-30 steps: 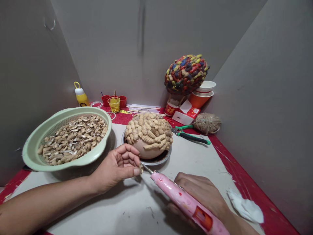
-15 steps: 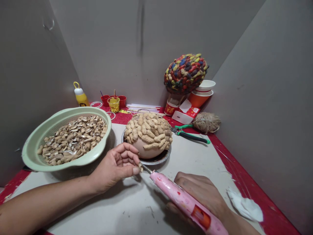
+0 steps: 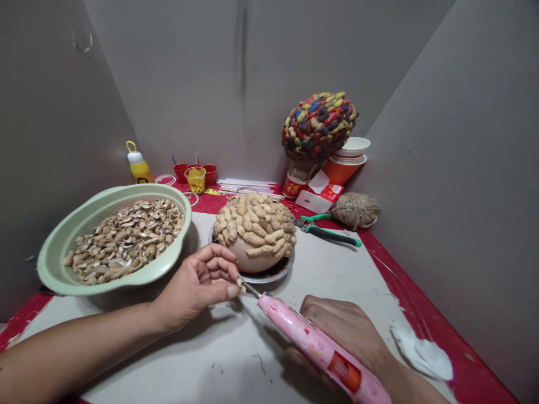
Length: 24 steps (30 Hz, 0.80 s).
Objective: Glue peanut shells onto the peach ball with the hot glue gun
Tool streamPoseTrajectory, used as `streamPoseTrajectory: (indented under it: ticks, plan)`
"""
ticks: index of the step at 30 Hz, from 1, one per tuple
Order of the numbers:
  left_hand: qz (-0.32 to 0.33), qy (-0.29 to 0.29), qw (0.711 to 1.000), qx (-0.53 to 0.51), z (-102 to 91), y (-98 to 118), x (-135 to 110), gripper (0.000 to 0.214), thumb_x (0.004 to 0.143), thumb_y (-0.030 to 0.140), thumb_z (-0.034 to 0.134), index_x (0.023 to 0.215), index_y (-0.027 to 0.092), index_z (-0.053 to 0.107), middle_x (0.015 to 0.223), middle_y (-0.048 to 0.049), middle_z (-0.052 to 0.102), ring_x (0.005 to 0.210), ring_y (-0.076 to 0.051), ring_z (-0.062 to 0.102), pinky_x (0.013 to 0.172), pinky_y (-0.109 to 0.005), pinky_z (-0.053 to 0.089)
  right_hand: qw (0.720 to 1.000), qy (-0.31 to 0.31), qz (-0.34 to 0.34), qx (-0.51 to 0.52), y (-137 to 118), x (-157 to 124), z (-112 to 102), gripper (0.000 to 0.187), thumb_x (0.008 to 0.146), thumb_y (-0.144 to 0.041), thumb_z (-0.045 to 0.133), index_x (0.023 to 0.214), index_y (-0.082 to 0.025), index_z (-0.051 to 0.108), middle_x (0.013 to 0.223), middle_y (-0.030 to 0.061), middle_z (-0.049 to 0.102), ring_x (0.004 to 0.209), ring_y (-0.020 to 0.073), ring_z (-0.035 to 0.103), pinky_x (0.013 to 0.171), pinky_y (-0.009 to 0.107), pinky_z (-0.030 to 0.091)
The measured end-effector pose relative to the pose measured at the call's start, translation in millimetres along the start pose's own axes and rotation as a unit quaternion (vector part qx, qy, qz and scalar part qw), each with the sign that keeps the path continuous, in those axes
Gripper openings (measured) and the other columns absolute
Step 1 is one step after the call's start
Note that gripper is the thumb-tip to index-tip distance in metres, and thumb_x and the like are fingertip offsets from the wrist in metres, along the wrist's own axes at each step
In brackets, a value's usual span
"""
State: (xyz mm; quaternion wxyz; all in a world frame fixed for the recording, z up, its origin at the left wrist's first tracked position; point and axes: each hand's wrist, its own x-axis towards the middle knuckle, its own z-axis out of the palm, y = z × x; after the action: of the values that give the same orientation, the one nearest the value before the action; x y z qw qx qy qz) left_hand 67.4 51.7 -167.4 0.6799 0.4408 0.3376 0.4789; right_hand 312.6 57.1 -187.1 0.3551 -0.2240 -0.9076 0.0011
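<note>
Between thumb and fingers, my left hand (image 3: 206, 280) pinches a small peanut shell (image 3: 241, 284). A pink hot glue gun (image 3: 311, 342) is gripped in my right hand (image 3: 349, 331), and its metal nozzle meets the shell. Just behind them a rounded form (image 3: 248, 255) rests in a dark round pan (image 3: 280, 273). Peanut shells (image 3: 256, 221) cover its top and right side, while a smooth beige patch shows at the lower front.
On the left stands a green colander (image 3: 172, 261) heaped with peanut shells. Pliers (image 3: 332, 234), a twine ball (image 3: 356, 210) and a colourful shell-covered ball (image 3: 320, 126) are at the back right. A crumpled white tissue (image 3: 423, 352) lies at right; paint cups (image 3: 196, 179) stand behind.
Almost nothing differs. My left hand has shifted very slightly, the shell still touching the glue gun's nozzle.
</note>
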Motion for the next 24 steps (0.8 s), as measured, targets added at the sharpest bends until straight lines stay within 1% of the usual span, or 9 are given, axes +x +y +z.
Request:
streamPoseTrajectory:
  ticks: [7, 13, 19, 24]
  plan:
    - [0.005, 0.008, 1.0, -0.004, 0.4, 0.7, -0.3, 0.037, 0.072, 0.009, 0.079, 0.1, 0.017, 0.058, 0.084, 0.0025, 0.062, 0.07, -0.004, 0.058, 0.063, -0.013, 0.047, 1.0, 0.013, -0.006, 0.004, -1.2, 1.8, -1.4, 0.047, 0.101, -0.039, 0.042, 0.058, -0.02, 0.046, 0.048, -0.0034, 0.045, 0.043, 0.0093, 0.04, 0.045, 0.024, 0.03]
    - [0.008, 0.019, 1.0, 0.003, 1.4, 1.5, -1.0, 0.037, 0.071, 0.01, 0.08, 0.1, 0.017, 0.058, 0.084, 0.002, 0.062, 0.073, -0.006, 0.058, 0.066, -0.015, 0.048, 1.0, -0.011, 0.008, 0.009, -0.3, -3.6, 0.0, 0.043, 0.099, -0.037, 0.045, 0.059, -0.021, 0.047, 0.05, -0.0024, 0.048, 0.045, 0.0102, 0.044, 0.047, 0.024, 0.032]
    - [0.012, 0.027, 1.0, 0.011, 1.1, 1.9, 0.0, 0.037, 0.072, 0.011, 0.079, 0.1, 0.018, 0.057, 0.085, 0.0017, 0.063, 0.073, -0.007, 0.059, 0.068, -0.018, 0.049, 1.0, -0.003, 0.004, 0.004, -1.6, -1.4, -1.4, 0.045, 0.1, -0.037, 0.043, 0.058, -0.02, 0.047, 0.049, -0.0027, 0.048, 0.043, 0.0092, 0.044, 0.045, 0.024, 0.031]
    - [0.014, 0.03, 0.999, 0.017, 0.7, 1.7, 0.1, 0.037, 0.072, 0.012, 0.079, 0.1, 0.019, 0.057, 0.084, 0.002, 0.063, 0.074, -0.007, 0.059, 0.069, -0.018, 0.048, 1.0, 0.0, 0.0, 0.0, -1.5, -0.1, -2.3, 0.045, 0.099, -0.039, 0.045, 0.058, -0.02, 0.046, 0.048, -0.0034, 0.046, 0.044, 0.0085, 0.04, 0.045, 0.023, 0.03]
